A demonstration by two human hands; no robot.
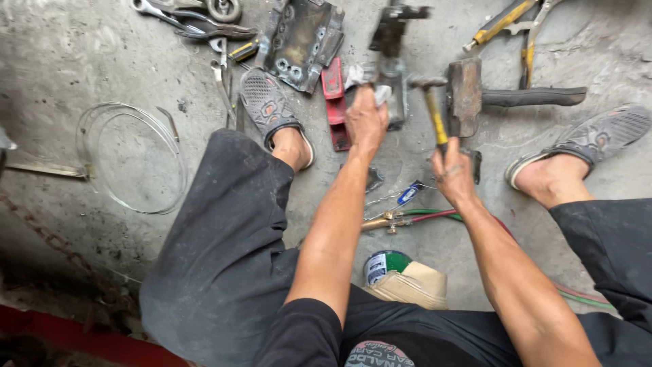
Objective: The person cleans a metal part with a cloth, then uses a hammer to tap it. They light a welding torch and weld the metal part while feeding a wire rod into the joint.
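I have my left hand (367, 119) with its fingers wrapped around the dark metal part (392, 75) standing on the floor between my feet, my right hand (453, 173) gripping the yellow-handled hammer (433, 109) raised beside it, so I judge striking underway, needing a steady, aimed blow.

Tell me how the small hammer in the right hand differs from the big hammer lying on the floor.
The small hammer has a slim yellow handle; the big hammer has a thick dark one. The small hammer's head is narrow, while the big hammer's is a heavy rusty block. The small hammer is raised in the right hand, handle near upright; the big hammer lies flat on the concrete floor, untouched. Both have metal heads.
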